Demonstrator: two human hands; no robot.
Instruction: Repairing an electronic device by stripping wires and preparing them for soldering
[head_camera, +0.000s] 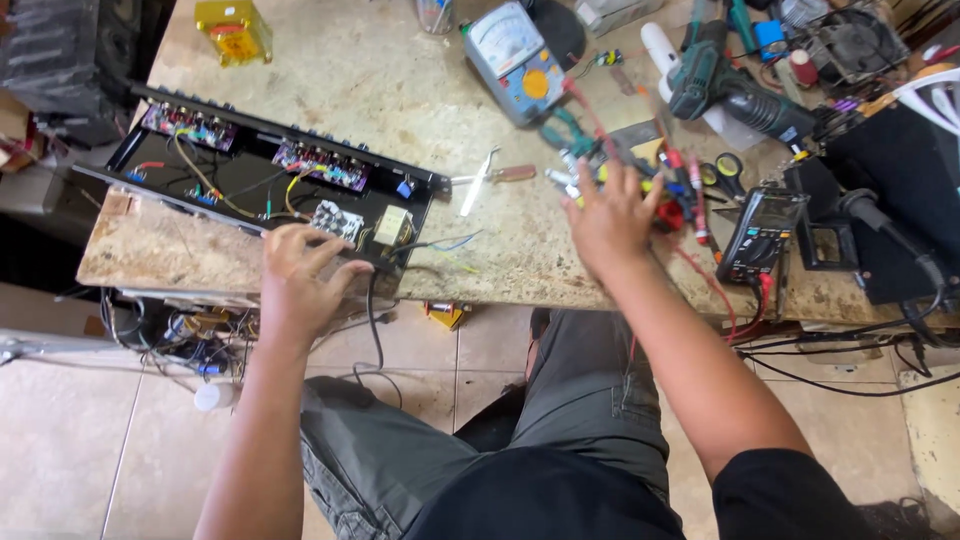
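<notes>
An open black electronics chassis (180, 175) with coloured circuit boards and wiring lies at the left of the stone worktable (370, 80). My left hand (296, 278) rests on its near edge, fingers spread over the rim by a small transformer (392, 226). My right hand (612, 222) reaches, blurred, into a heap of hand tools (668, 170) with red and yellow handles; whether it grips one I cannot tell. A screwdriver (497, 176) lies between the chassis and that heap.
An analog multimeter (515, 60) sits at the back, a cordless drill (725, 85) and scissors (722, 172) to the right, a digital multimeter (762, 232) near the front edge. A yellow box (233, 30) stands far left. Cables hang under the table.
</notes>
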